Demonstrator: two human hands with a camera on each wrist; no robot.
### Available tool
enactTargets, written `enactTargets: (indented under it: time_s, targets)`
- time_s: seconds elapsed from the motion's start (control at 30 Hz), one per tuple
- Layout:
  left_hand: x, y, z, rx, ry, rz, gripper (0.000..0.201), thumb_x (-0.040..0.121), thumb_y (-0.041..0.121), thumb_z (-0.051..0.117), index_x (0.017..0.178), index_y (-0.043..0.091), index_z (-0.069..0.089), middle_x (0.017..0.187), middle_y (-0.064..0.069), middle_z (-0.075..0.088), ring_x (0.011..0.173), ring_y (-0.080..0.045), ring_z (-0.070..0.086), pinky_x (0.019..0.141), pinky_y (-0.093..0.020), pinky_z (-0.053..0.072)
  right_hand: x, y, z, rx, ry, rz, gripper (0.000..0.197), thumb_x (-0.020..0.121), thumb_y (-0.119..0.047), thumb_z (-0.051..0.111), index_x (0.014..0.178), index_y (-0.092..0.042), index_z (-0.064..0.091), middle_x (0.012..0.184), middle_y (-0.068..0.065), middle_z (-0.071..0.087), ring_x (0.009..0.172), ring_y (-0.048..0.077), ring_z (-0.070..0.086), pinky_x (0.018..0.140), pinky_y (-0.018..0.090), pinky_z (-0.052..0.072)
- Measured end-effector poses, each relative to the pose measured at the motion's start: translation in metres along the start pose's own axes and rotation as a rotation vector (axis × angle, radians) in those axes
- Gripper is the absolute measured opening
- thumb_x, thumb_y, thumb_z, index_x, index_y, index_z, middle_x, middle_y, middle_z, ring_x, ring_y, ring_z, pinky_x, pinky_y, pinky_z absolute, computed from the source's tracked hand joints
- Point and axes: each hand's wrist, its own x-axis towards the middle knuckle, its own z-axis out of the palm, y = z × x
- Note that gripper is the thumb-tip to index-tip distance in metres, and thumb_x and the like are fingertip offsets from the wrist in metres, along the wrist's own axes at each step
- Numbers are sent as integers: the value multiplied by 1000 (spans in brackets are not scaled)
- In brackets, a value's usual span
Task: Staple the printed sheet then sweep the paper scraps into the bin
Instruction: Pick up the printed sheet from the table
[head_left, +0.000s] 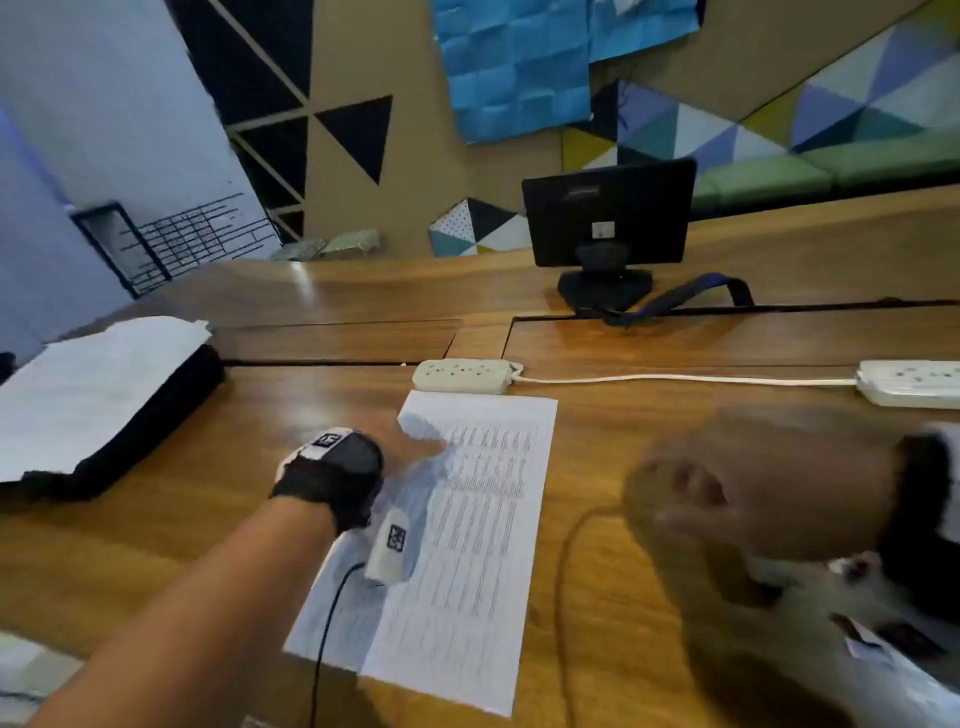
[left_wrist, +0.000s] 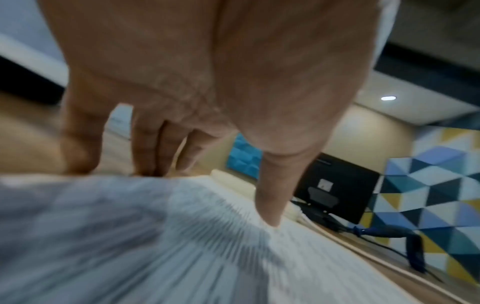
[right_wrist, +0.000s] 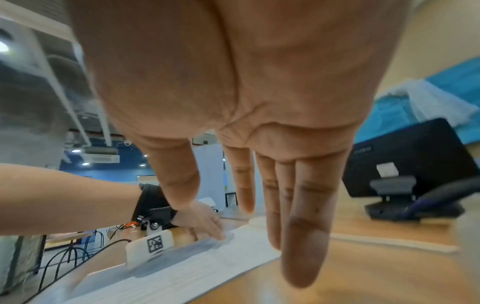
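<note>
paper: the printed sheet (head_left: 483, 525) lies flat on the wooden desk (head_left: 649, 597), under my left hand (head_left: 415, 447). left fingers (left_wrist: 270, 205) straight, spread, tips pressing the sheet's near-left part; gripping nothing. the far left corner lifts a little beyond my fingertips.

right hand (head_left: 748, 493) hovers off to the right of the sheet, apart from it, above bare desk. wrist view shows its fingers (right_wrist: 303, 236) straight and together, palm slack, holding nothing. head view of it is blurred.

progress, my reckoning: early. no stapler in any view, no staple visible in the sheet, though print and blur could hide one. no scraps, no bin to be seen either. stapling and sweeping both look still to do.

beyond my fingertips: a white power strip (head_left: 462, 375) just past the sheet's far edge, then a black monitor (head_left: 608, 218).
</note>
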Motion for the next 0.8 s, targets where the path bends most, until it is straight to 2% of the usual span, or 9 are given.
enactTargets:
  time_s: [0.07, 0.17, 0.23, 0.33, 0.43, 0.57, 0.63, 0.7, 0.8]
  targets:
    - [-10, -1, -1, -83, -63, -51, 74, 73, 58, 76, 128, 12, 61, 125, -11, 66, 104, -29, 63, 94, -40, 52, 20, -24, 17, -13, -67, 16, 58, 94, -57, 46, 144, -27, 45, 138, -10, 55, 122, 13, 54, 99, 27, 44]
    - [-11, -6, -1, -258, -81, -57, 38, 72, 45, 79, 90, 12, 72, 96, -13, 72, 94, -32, 70, 86, -45, 57, 54, -53, 61, -46, -230, 72, 64, 99, -52, 41, 144, -8, 45, 149, 11, 48, 135, 28, 46, 116, 39, 31]
    - [-13, -5, 0, -266, -156, -71, 31, 77, 35, 78, 92, 8, 74, 91, -13, 69, 97, -32, 70, 88, -45, 57, 64, -62, 74, -19, -176, 44, 59, 97, -44, 50, 145, -10, 44, 149, 9, 48, 134, 28, 47, 114, 38, 34]
    - [-26, -3, 0, -236, -187, -25, 19, 86, 20, 74, 91, 1, 78, 109, -17, 70, 99, -32, 70, 92, -43, 55, 65, -74, 80, 16, -99, 4, 66, 83, -60, 52, 132, -16, 56, 132, 6, 63, 113, 27, 62, 98, 43, 52]
    - [-31, -7, 2, -164, -158, 20, 19, 88, 26, 70, 88, 8, 76, 90, -16, 73, 78, -27, 71, 83, -41, 60, 63, -74, 93, -40, -76, 45, 74, 79, -65, 49, 134, -15, 52, 132, 8, 53, 119, 28, 53, 100, 46, 49]
    - [-37, -3, 5, -144, -159, 87, 34, 98, 29, 57, 127, 14, 66, 133, -8, 63, 108, -23, 65, 92, -30, 51, 60, -71, 98, 9, -45, 83, 75, 82, -61, 52, 143, -18, 43, 147, 8, 40, 133, 28, 41, 108, 47, 40]
    - [-36, 3, 7, -229, -114, 46, 44, 99, 21, 58, 138, 2, 53, 145, -13, 53, 127, -27, 54, 101, -31, 42, 59, -70, 97, 34, -56, 81, 74, 85, -59, 52, 146, -18, 40, 152, 8, 37, 137, 28, 39, 111, 45, 39]
    - [-33, 5, 9, -320, -57, -15, 51, 93, 21, 66, 135, -4, 53, 144, -17, 53, 132, -30, 51, 103, -33, 40, 57, -69, 95, 41, -57, 72, 73, 87, -57, 53, 146, -17, 40, 152, 8, 38, 137, 28, 40, 111, 45, 40]
    - [-34, -5, 0, -421, 45, -60, 36, 78, 32, 79, 99, 4, 70, 106, -13, 72, 93, -29, 70, 77, -36, 57, 55, -67, 93, 121, -35, 43, 62, 85, -54, 56, 136, -18, 53, 138, 4, 52, 122, 25, 53, 102, 43, 49]
